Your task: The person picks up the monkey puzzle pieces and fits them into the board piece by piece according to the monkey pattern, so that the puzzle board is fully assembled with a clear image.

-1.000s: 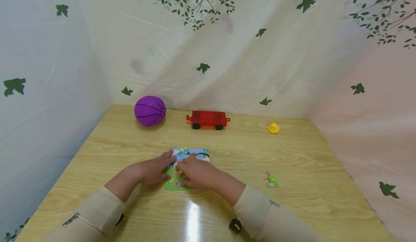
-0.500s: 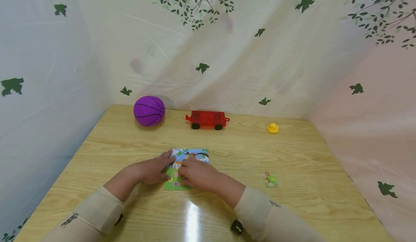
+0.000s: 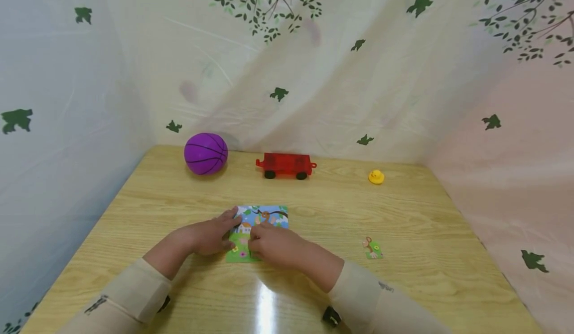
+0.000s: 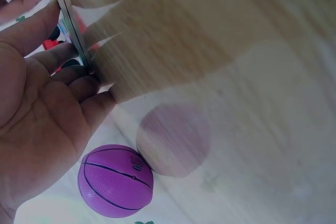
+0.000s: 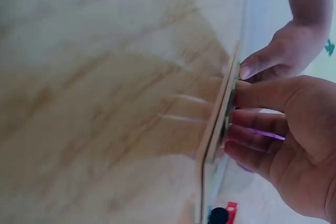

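Observation:
A small picture puzzle board (image 3: 271, 211), blue above and green below, lies flat on the table. My left hand (image 3: 212, 235) rests along its left edge, fingers spread, the tips on the board. Over the lower right part, the fingers of my right hand (image 3: 280, 247) are bent down onto the picture. In the right wrist view the thumb and fingers pinch a thin puzzle piece (image 5: 214, 142), its edge slightly raised from the board; its picture is hidden. A loose puzzle piece (image 3: 373, 248), green with a brown animal part, lies to the right.
At the back stand a purple ball (image 3: 206, 153), a red toy wagon (image 3: 287, 164) and a yellow rubber duck (image 3: 376, 177). A printed cloth (image 3: 323, 114) hangs behind the wooden table (image 3: 430, 224) and along both sides.
My right hand has shifted slightly right and toward me across the board, showing more of the upper picture. The left hand stays put, and the loose piece has not moved.

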Action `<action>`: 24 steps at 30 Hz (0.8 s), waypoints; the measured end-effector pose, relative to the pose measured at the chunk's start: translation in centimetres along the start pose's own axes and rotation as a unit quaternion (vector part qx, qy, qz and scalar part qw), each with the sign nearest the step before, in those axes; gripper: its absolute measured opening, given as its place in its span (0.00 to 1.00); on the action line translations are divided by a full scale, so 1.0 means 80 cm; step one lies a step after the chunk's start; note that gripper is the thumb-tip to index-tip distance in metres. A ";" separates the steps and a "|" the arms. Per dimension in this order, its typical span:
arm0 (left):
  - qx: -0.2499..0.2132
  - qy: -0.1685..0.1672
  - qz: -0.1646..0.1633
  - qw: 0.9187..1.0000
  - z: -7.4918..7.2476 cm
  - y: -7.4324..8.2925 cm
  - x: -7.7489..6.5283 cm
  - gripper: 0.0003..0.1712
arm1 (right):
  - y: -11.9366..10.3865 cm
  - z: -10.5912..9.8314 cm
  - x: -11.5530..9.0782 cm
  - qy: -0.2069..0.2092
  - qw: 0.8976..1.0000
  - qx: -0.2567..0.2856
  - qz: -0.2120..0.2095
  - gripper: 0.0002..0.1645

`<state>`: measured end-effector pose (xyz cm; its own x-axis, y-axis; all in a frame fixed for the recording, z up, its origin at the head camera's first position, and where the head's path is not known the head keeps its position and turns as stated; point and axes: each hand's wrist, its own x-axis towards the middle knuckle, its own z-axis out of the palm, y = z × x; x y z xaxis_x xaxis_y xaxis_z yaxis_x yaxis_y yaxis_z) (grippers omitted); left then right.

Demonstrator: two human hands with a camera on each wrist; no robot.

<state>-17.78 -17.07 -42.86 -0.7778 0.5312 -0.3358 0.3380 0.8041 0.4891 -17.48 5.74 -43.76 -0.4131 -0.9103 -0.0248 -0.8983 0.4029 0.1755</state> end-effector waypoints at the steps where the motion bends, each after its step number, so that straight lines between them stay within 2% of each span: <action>1: -0.001 0.000 0.000 1.000 0.000 0.000 0.000 0.40 | -0.002 0.000 -0.003 -0.014 1.000 -0.007 0.001 0.16; 4: -0.002 0.000 0.001 1.000 0.001 0.000 0.001 0.40 | -0.014 -0.003 -0.012 -0.060 0.998 -0.036 0.007 0.35; 7: 0.001 0.003 0.000 1.000 0.002 0.000 0.001 0.40 | -0.029 -0.006 -0.019 -0.095 0.994 -0.043 0.034 0.54; 9: 0.003 0.003 0.002 1.000 0.001 0.000 0.002 0.40 | -0.038 -0.011 -0.024 -0.128 0.990 -0.038 0.048 0.61; 11: 0.004 0.003 0.002 1.000 0.001 0.002 0.001 0.40 | -0.045 -0.015 -0.029 -0.162 0.984 -0.011 0.068 0.66; 14: 0.005 0.004 0.008 1.000 0.000 0.003 0.001 0.40 | -0.049 -0.022 -0.034 -0.202 0.976 0.026 0.083 0.68; 16: 0.005 0.005 0.009 1.000 0.000 0.003 0.002 0.40 | -0.048 -0.022 -0.036 -0.208 0.973 0.044 0.084 0.68; 20: 0.007 0.004 0.008 1.000 0.000 0.004 0.001 0.40 | -0.036 -0.017 -0.038 -0.188 0.977 0.076 0.065 0.62; 24: 0.006 0.000 0.002 1.000 -0.001 0.004 -0.001 0.40 | -0.017 -0.011 -0.046 -0.145 0.976 0.153 0.058 0.53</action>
<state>-17.65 -16.83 -42.64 -0.7764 0.5350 -0.3330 0.3481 0.8045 0.4812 -14.65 8.46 -43.05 -0.4994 -0.8098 -0.3078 -0.8275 0.5511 -0.1072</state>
